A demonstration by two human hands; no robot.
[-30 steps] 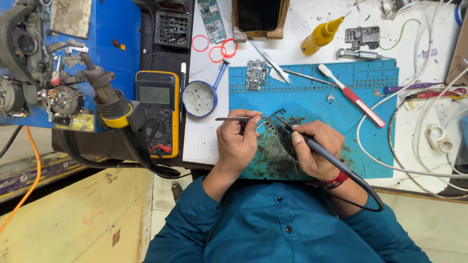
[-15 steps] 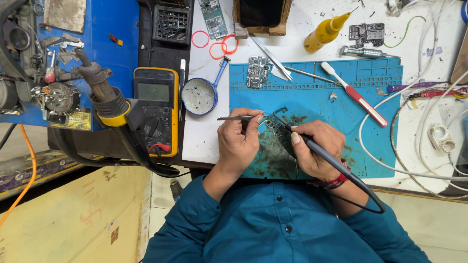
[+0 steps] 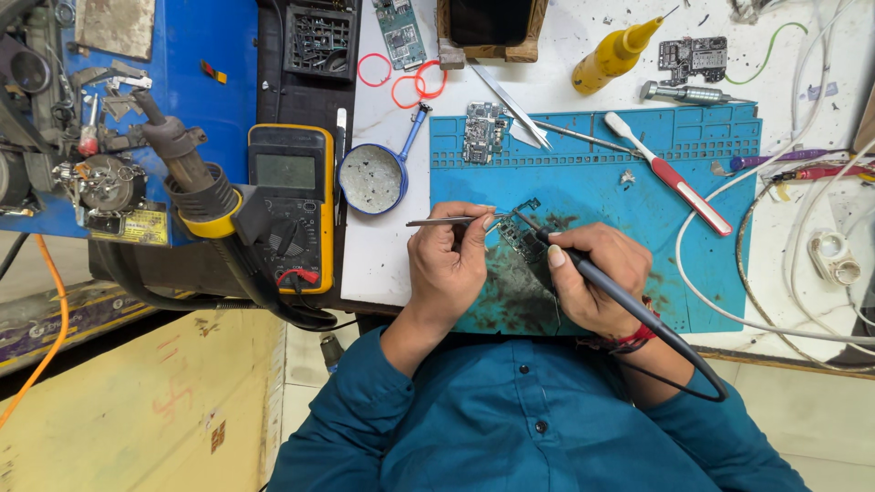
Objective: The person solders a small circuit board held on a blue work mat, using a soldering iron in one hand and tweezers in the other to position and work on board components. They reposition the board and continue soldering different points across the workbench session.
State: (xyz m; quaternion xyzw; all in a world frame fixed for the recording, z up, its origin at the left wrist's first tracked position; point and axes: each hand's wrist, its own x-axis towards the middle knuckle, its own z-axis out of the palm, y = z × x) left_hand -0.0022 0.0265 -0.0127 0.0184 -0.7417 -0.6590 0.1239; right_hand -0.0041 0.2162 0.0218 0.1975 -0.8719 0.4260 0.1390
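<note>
My left hand (image 3: 448,266) grips thin metal tweezers (image 3: 439,221) that lie level, their tips pointing right toward a small dark circuit board (image 3: 521,239) on the blue work mat (image 3: 693,239). My right hand (image 3: 597,278) holds a black soldering iron (image 3: 583,269) like a pen, its tip touching the board near the tweezer tips. The iron's black cord loops back past my right wrist. Both hands rest on the mat's stained near part and partly cover the board.
A yellow multimeter (image 3: 290,208) and a hot-air nozzle (image 3: 187,169) stand at left. A round blue tin (image 3: 372,178), another circuit board (image 3: 480,132), a red-handled brush (image 3: 674,178), a yellow squeeze bottle (image 3: 615,55) and white cables (image 3: 729,301) surround the mat.
</note>
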